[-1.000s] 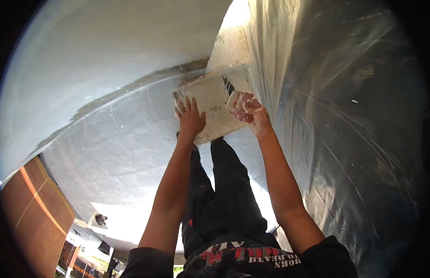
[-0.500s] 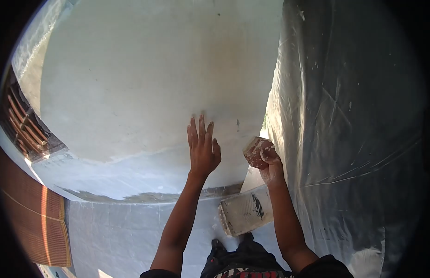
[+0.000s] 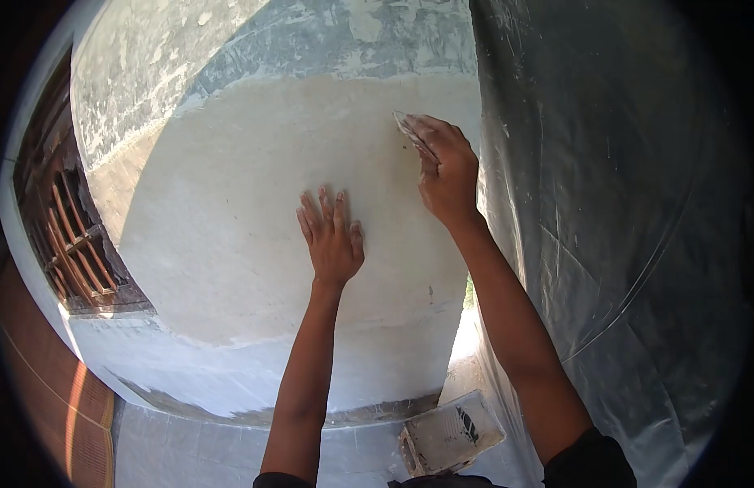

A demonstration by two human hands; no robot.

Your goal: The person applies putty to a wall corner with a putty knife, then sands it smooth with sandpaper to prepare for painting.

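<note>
My left hand (image 3: 335, 247) rests on the pale plastered wall (image 3: 247, 211), palm toward it, fingers spread and holding nothing. Up and to the right, my right hand (image 3: 451, 175) grips a flat, squarish plaster-smeared pad (image 3: 413, 135). This pad is edge-on to me, with its far edge at the wall. White dust shows on my left fingertips. Smooth light plaster surrounds both hands, and a small dark mark lies just below the pad.
Clear plastic sheeting (image 3: 604, 203) hangs along the right side. At the wall's foot stands a whitish container (image 3: 454, 431) with a dark printed mark. A slatted wooden window (image 3: 80, 232) is at left, above a brown woven mat (image 3: 47, 390). Rougher, patchy plaster (image 3: 312, 37) covers the wall's top.
My right hand has risen with the pad from low beside the sheeting to high on the wall. My left hand stays spread on the wall. The view has tilted upward.
</note>
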